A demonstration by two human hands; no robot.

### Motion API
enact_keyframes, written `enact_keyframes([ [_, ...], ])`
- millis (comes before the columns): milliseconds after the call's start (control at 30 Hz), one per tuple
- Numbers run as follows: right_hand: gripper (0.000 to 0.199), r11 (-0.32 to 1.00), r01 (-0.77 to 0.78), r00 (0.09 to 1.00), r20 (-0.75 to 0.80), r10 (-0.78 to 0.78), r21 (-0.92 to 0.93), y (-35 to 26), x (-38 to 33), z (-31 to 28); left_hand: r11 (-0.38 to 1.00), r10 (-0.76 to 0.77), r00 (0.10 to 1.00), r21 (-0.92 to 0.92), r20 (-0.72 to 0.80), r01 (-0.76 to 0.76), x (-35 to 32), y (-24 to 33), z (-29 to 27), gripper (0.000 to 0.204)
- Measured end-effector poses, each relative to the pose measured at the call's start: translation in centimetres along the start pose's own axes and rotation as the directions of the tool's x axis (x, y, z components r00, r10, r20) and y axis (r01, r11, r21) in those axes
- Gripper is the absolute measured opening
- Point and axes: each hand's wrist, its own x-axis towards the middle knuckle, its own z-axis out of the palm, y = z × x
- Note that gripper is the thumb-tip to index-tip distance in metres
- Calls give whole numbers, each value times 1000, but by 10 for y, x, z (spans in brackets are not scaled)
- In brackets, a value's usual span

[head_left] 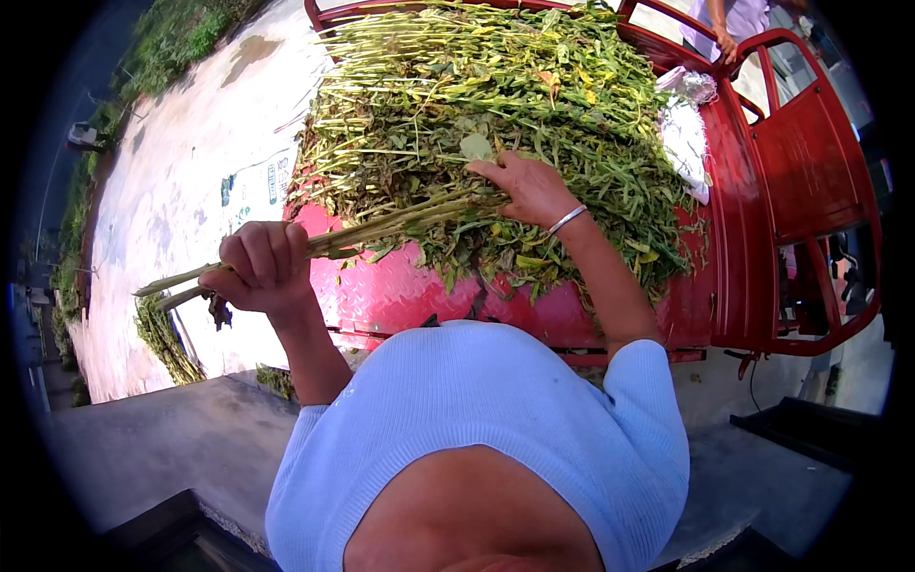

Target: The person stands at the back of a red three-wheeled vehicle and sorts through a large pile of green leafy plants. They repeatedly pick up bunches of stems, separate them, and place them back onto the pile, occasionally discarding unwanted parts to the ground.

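Head view: the left hand (pixel 262 267) is clenched around a small bundle of long green stalks (pixel 381 227), its knuckles uppermost and the fingers wrapped over the stems. The bare stem ends pass through that fist and stick out beyond it to the left, with a dark, shrivelled leaf (pixel 219 312) hanging just below the hand. From the fist the bundle slants up to the right, across the near edge of the plant pile (pixel 410 105), and its leafy end reaches the right hand (pixel 529 191). That hand lies over the leaves, back upward, thumb and forefinger pointing left beside a broad pale leaf (pixel 476 147); whether its fingers grip the stalks or only rest against them I cannot tell. A silver bracelet (pixel 568 219) circles the right wrist.

The pile spreads over a red truck bed (pixel 429 296), stems mostly toward the left and leaves toward the right, some of them yellowing. A bare strip of the bed shows between the pile and the person's pale blue knit top (pixel 467 372). White sacking (pixel 682 138) lies along the pile's right side, next to a red metal frame (pixel 810 162). Near the top right, a co-worker's hand (pixel 727 46) is by the red rail, and on the ground at left lies another bunch of plants (pixel 164 338)
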Motion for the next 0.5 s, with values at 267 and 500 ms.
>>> enact_keyframes([
  [267,19,971,73,899,-437,35,227,2,-43,10,999,38,999,15,26,-38,-9,-4,10,51],
  [500,7,903,-283,530,-732,429,325,26,-80,42,998,29,943,56,-331,-11,-20,-34,27,50],
])
